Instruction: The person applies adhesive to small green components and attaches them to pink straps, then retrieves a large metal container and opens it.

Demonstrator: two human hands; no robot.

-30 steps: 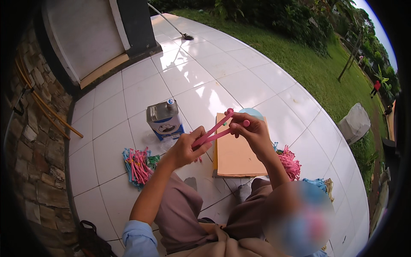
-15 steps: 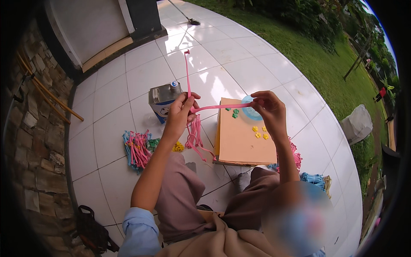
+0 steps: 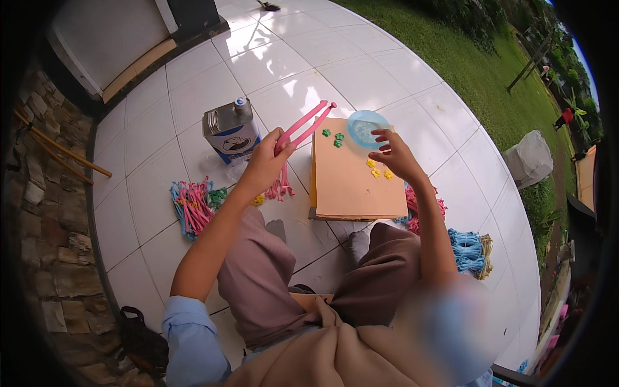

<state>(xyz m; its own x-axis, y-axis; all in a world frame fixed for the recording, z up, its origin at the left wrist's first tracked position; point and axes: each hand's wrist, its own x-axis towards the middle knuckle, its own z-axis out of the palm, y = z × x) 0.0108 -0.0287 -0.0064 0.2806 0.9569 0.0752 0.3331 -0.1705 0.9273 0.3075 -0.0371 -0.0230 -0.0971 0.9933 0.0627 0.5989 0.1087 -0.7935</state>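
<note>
My left hand (image 3: 264, 162) is closed around a pink strip (image 3: 308, 120). Two lengths of it stick out side by side toward the upper right, one ending in a small knob. More pink strips (image 3: 280, 186) show below that hand, just above the floor or on it. My right hand (image 3: 398, 158) holds nothing, its fingers spread and curved over the far right of a tan board or box top (image 3: 354, 197). Close to its fingertips is a translucent light-blue bowl (image 3: 362, 124). On the tan surface lie several small green flower-shaped pieces (image 3: 338, 140) and several yellow ones (image 3: 376, 172).
A metal can (image 3: 231, 132) with a blue label stands left of the tan surface. Bundles of pink and blue strips (image 3: 193, 206) lie on the white tiles at left. Blue bundles (image 3: 469, 251) lie at right. A white sack (image 3: 529, 158) stands by the grass.
My right hand has let go of the stretched pink strip and opened. My left hand now holds the strip with its lengths pointing up and right. The view has shifted slightly.
</note>
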